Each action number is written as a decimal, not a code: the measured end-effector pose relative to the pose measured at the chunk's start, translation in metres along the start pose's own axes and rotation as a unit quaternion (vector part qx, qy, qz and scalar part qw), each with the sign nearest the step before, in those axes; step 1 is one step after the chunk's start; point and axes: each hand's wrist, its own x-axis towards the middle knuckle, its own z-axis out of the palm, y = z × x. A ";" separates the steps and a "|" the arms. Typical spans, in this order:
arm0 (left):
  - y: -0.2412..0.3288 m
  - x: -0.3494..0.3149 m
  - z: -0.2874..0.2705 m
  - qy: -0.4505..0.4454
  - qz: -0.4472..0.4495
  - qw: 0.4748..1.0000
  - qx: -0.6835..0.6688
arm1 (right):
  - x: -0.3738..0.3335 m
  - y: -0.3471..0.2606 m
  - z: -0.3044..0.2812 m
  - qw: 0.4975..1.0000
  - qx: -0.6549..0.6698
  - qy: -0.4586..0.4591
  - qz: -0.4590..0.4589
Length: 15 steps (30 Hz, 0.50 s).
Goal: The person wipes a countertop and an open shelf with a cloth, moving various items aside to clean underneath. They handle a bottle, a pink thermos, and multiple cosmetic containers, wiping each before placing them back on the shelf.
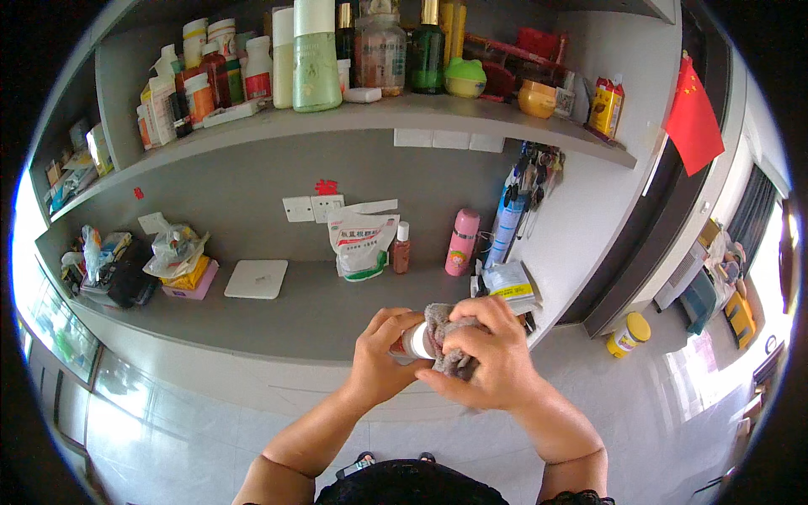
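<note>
My left hand is wrapped round a small bottle with a white end and some reddish colour on its side. The bottle lies sideways in front of the counter's front edge, mostly hidden by my fingers. From the other side, my right hand grips a crumpled grey cloth and presses it against the bottle's right end. Closest behind my hands on the counter are a small brown bottle with a white cap, a white and green pouch and a pink flask.
Above the counter runs a shelf crowded with bottles and jars. A white square device, a bagged pile and a dark box sit to the left. Keys hang at right; a yellow tub stands on the floor.
</note>
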 end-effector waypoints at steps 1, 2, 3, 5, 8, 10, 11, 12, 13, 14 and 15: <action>0.002 -0.001 0.001 0.004 -0.001 1.000 0.019 | -0.005 0.007 0.005 1.000 -0.006 0.009 -0.024; 0.004 -0.003 0.000 -0.004 -0.005 1.000 0.027 | -0.011 0.018 0.013 0.998 -0.011 0.020 -0.050; 0.004 -0.003 -0.003 -0.011 -0.008 0.999 0.036 | -0.016 0.024 0.019 0.996 -0.016 0.030 -0.076; -0.001 -0.005 -0.010 -0.004 -0.026 0.998 0.050 | -0.024 0.030 0.014 0.996 0.025 0.000 -0.087; -0.010 -0.003 -0.016 0.037 -0.084 0.996 0.008 | -0.020 0.022 -0.008 0.994 0.100 -0.039 0.013; -0.010 -0.005 -0.014 0.029 -0.051 0.998 -0.003 | -0.009 0.021 0.002 0.993 0.107 0.027 0.040; -0.011 -0.004 -0.012 0.022 -0.032 0.999 -0.012 | -0.005 0.019 0.006 0.991 0.106 0.062 0.055; -0.011 -0.005 -0.010 0.024 -0.033 0.999 -0.002 | -0.004 0.023 0.012 0.996 0.081 0.029 0.020; -0.012 -0.008 -0.007 0.025 -0.034 0.999 0.010 | -0.005 0.023 0.017 0.998 0.056 0.004 -0.019; -0.013 -0.008 -0.007 0.028 -0.034 0.999 0.022 | -0.006 0.022 0.022 0.997 0.032 -0.022 -0.060; -0.012 -0.007 -0.008 0.022 -0.038 0.999 0.027 | -0.007 0.021 0.025 0.994 0.007 -0.047 -0.101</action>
